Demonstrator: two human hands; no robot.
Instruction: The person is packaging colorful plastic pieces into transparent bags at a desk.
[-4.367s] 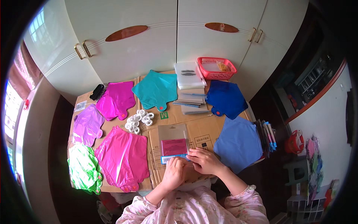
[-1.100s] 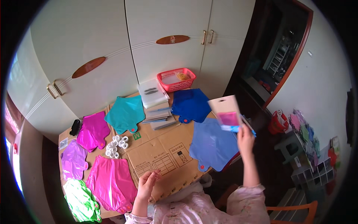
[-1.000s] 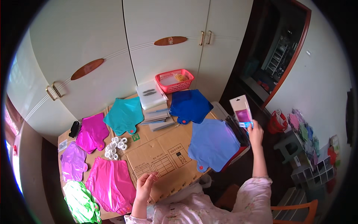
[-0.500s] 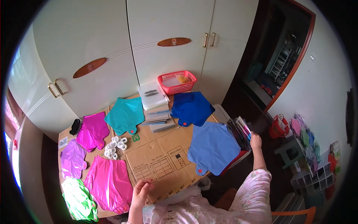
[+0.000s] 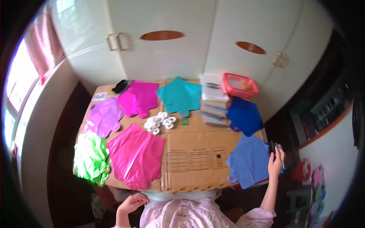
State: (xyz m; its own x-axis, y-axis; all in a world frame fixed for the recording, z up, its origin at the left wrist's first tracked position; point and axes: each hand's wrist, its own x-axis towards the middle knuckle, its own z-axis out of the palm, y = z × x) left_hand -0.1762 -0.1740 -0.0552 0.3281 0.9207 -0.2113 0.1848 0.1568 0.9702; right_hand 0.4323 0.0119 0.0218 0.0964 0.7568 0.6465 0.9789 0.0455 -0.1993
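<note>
My left hand (image 5: pixel 131 202) is low at the near table edge, below the pink foil balloons (image 5: pixel 137 157). Its fingers are curled together, and nothing shows in them. My right hand (image 5: pixel 276 163) is at the right table edge, beside the flat light blue star-shaped balloons (image 5: pixel 249 161). Its fingers close over a dark bundle (image 5: pixel 272 146) there; a bit of blue shows past the hand. Blur hides exactly what they grip. Dark blue balloons (image 5: pixel 245 116) lie just beyond.
Teal (image 5: pixel 178 95), magenta (image 5: pixel 138 98), lilac (image 5: pixel 103 117) and crumpled green balloons (image 5: pixel 91 157) ring the cardboard tabletop (image 5: pixel 190 178). Small white rolls (image 5: pixel 159 122) lie mid-left. At the back are card packs (image 5: pixel 215 112), clear bags (image 5: pixel 213 87) and a red basket (image 5: pixel 239 86).
My view has swung left, bringing the window in. My left hand has dropped from above the table's near edge to below it. My right hand stays at the right-edge bundle.
</note>
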